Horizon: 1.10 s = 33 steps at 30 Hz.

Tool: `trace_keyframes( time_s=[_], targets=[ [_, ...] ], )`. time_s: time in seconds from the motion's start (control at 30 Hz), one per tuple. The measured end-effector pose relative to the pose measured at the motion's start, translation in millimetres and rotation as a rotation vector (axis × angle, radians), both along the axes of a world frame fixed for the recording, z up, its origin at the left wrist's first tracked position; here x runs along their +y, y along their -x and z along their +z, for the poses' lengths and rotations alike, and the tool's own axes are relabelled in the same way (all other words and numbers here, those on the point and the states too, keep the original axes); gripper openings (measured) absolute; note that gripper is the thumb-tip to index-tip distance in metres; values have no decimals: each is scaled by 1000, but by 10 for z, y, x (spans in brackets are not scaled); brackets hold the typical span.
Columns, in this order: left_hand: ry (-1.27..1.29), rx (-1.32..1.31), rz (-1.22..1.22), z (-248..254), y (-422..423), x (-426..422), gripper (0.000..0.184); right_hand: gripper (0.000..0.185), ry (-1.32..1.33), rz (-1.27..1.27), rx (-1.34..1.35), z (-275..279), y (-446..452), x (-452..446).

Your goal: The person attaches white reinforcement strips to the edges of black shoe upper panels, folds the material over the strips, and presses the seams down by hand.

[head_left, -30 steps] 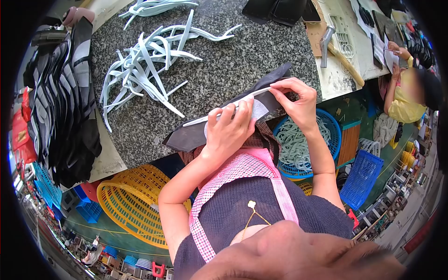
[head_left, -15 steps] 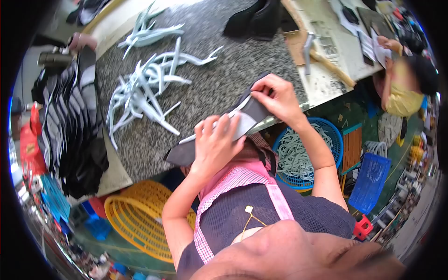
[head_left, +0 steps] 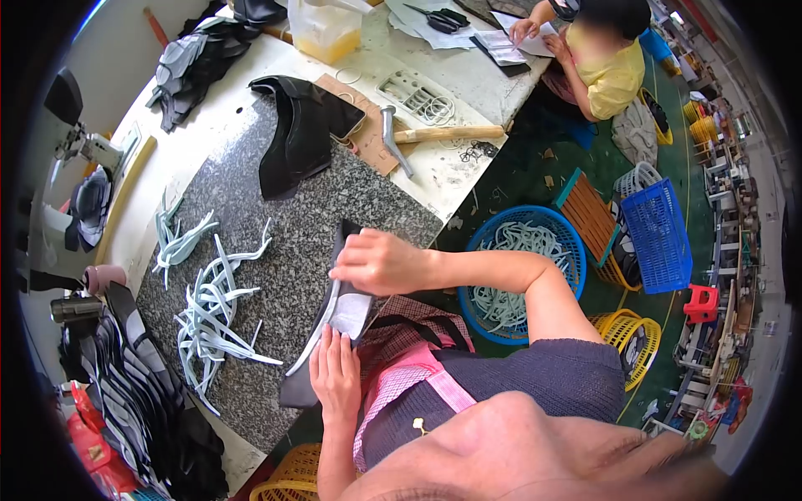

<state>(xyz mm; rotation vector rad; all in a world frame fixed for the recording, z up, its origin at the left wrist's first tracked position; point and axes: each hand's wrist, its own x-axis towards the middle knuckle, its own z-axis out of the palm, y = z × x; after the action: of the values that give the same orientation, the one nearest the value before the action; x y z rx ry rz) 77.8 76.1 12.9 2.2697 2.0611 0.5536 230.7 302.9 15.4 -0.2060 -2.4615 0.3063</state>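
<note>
L hand (head_left: 336,377): fingers extended, pressed together side by side, laid flat on the near face of the dark piece (head_left: 298,391); thumb not visible. R hand (head_left: 380,263): fingers bent, thumb and index pinching the piece's far end at the pale strip (head_left: 309,344); exact contact hidden.

Handling (est.): piece light, thin, flexible; likely soft sheet matl., not fragile, low slip risk. Strip likely soft and narrow, prone to twist or shift if pulled. Grip pts.: pinch at far end, w/ flat pressure approx. mid-length. Avoid gripping the strip alone.

Appearance: piece long, dark grey to black, slightly curved; strip whitish, running along the side away from the person; lt. grey patch (head_left: 351,312) on the near side, partly covered by L fingers.

Location: piece lies along the near edge of the speckled worktop (head_left: 388,196), L of its R corner.

Surroundings: loose pale strips (head_left: 205,331) toward worktop L edge; black pieces (head_left: 292,146) at far edge; hammer (head_left: 451,134) beyond R corner. Blue basket (head_left: 580,263) w/ more strips stands below, off the near edge, R side.
</note>
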Motion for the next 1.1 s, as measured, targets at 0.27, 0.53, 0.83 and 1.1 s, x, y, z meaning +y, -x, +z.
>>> trace_keyframes(
  time_s=[0.27,0.53,0.83,1.1],
  targets=[
    [164,-18,79,392,-10,32,34,45,93,300,-99,-185,79,-364],
    [164,-76,162,382,103,46,32,39,207,354,54,35,68,-429],
    [-263,42,-1,731,161,32,25,37,1728,378,-71,26,147,-430],
    [-74,315,-212,447,277,12,35,44,1034,581,-792,350,599,531]
  ],
)
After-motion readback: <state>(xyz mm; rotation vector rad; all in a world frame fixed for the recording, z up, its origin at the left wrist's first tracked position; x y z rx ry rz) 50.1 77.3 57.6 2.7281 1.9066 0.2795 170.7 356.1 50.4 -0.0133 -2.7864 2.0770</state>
